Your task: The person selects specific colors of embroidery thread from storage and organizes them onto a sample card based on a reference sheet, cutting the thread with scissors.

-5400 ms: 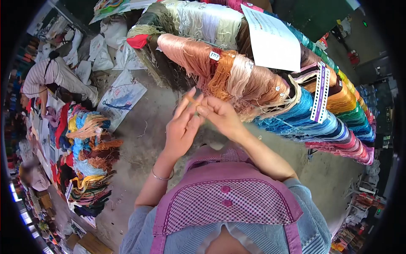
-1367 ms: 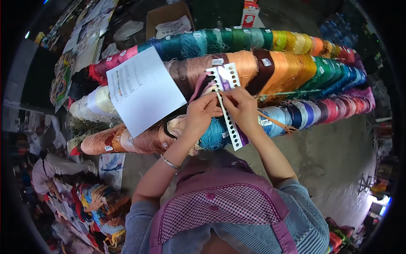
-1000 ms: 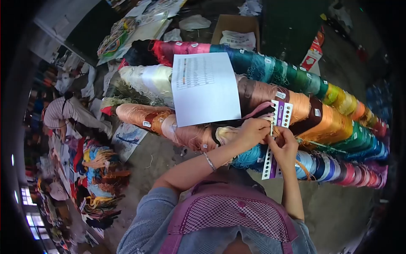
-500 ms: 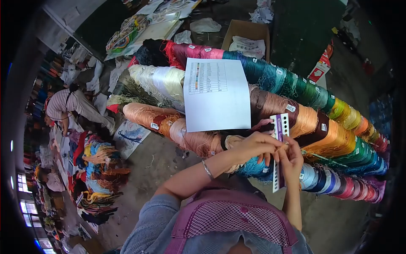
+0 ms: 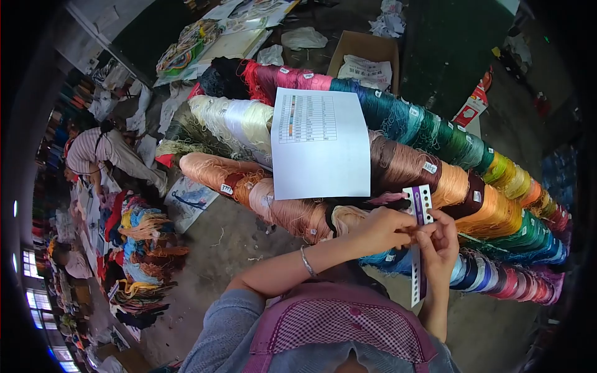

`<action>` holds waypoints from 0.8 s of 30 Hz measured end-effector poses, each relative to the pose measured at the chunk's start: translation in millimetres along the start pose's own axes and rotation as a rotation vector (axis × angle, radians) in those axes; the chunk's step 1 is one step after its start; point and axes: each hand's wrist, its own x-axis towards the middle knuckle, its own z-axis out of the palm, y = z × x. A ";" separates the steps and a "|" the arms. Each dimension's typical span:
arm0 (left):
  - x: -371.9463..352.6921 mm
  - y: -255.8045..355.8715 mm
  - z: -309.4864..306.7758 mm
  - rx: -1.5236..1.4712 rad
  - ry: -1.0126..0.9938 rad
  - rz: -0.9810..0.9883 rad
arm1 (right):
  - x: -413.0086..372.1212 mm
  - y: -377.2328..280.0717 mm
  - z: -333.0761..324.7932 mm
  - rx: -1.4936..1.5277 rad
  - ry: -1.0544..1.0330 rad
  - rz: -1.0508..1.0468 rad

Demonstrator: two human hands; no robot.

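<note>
Both hands are on one punched card (image 5: 418, 273): a stiff, narrow white strip with a purple stripe down its length and round holes in columns. The top end is wider and shows two columns of holes. The card hangs roughly upright in front of the near edge of the skein stack, over the blue skeins.

Left hand (image 5: 387, 229): fingers curled shut, thumb and forefinger pinched at the card's left edge, about a third of the way down. There may be a fine strand in the pinch, too small to tell. One thin metal bracelet (image 5: 306, 262) is on that wrist.

Right hand (image 5: 440, 244): closed around the card from the right, fingertips touching the left hand's.

Skein stack (image 5: 472, 186): long glossy bundles of thread lying side by side in three rows.
- Far row: dark red through teal and green to yellow.
- Middle row: cream, brown, orange.
- Near row: peach, blue, pink.
- Ends are frayed and fuzzy, and small white tags sit on many bundles.

One flat white paper sheet (image 5: 320, 155) lies on top of the stack at its left-middle, with a printed table and colour column at its upper end.

One open cardboard box (image 5: 348, 46) sits beyond the stack's far edge. The concrete floor (image 5: 230, 242) is rough and littered with thread scraps. A loose heap of mixed-colour skeins (image 5: 140, 248) lies on it well to the left. One other person in a striped top (image 5: 93, 152) bends over beyond the heap.
</note>
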 end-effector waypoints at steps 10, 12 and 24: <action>-13.4 15.6 -14.1 0.045 0.002 0.237 | 12.9 -12.6 -8.8 -0.111 0.045 -0.009; -18.3 16.6 -19.4 -0.382 -0.133 -0.037 | 16.9 -24.5 -15.1 -0.344 -0.041 0.036; -10.0 20.1 -3.8 0.032 0.138 0.348 | 21.4 -42.0 -15.3 -0.151 0.069 0.023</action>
